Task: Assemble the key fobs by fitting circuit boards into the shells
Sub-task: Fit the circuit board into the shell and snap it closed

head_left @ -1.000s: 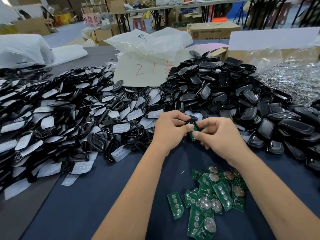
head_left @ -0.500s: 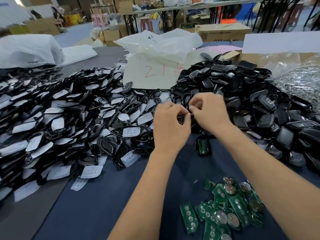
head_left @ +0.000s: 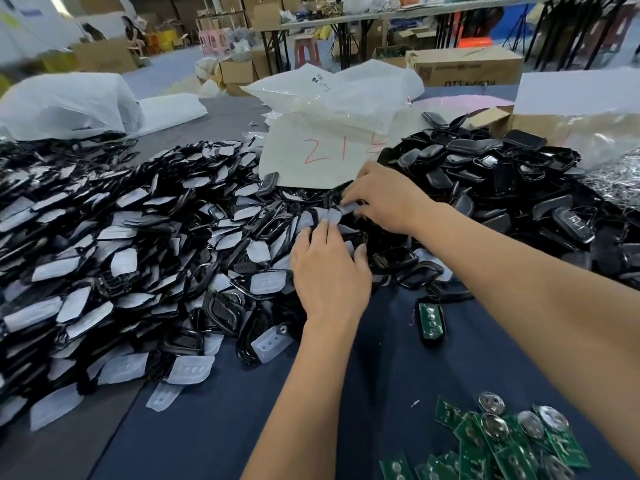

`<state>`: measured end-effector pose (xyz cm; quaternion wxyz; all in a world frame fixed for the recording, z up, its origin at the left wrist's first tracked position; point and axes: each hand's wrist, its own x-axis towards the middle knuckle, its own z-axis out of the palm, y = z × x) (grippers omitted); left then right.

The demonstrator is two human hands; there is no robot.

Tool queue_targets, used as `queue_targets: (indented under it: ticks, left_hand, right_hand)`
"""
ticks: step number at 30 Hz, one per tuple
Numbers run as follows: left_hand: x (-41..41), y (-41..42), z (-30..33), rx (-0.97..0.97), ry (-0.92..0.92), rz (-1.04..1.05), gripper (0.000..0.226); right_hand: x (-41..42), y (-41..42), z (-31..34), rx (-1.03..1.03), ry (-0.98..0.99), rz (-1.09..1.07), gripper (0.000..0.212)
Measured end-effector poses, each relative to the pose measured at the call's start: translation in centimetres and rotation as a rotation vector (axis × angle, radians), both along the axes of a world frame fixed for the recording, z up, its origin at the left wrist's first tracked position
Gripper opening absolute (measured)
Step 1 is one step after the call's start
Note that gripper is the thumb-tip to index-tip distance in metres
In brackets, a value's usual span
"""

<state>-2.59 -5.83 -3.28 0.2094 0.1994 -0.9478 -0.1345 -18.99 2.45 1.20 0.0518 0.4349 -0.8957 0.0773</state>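
Set down since a moment ago, one shell with a green board (head_left: 431,320) lies on the desk (head_left: 214,427) near the board pile (head_left: 502,445). Beyond it, right hand (head_left: 384,199) pinches a shell piece (head_left: 348,206) in the shell heap (head_left: 138,258); left hand (head_left: 329,271) rests flat beside. Hundreds remain.

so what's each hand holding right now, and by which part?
Right hand pinches a white pad by its end, in the pile. Left hand rests flat on the shells, holding nothing.
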Motion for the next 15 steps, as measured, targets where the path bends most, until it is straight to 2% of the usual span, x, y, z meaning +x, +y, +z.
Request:
queue_targets:
  ticks: [4,8,10,12,13,15]
  left_hand:
    - [-0.1,0.0,-0.1,0.015,0.015,0.024,0.062]
    - [0.1,0.1,0.1,0.071,0.065,0.026,0.055]
    - [0.1,0.0,0.5,0.133,0.243,-0.011,0.042]
    - [0.0,-0.1,1.0,0.285,0.437,-0.121,0.027]
    - [-0.1,0.0,1.2,0.404,0.468,-0.204,0.022]
    - [-0.1,0.8,1.4,0.576,0.365,-0.372,0.011]
  right_hand:
    - [0.5,2.0,0.4,-0.006,0.161,0.053,0.026]
    - [1.9,3.9,1.3,-0.065,0.181,-0.023,0.029]
    - [3.3,5.2,1.6,-0.233,0.039,-0.106,0.025]
    - [5.2,7.0,1.6,-0.299,-0.169,-0.139,0.021]
    - [6.2,7.9,1.6,-0.266,-0.255,-0.132,0.019]
    - [7.9,9.6,1.1,-0.178,-0.363,-0.104,0.018]
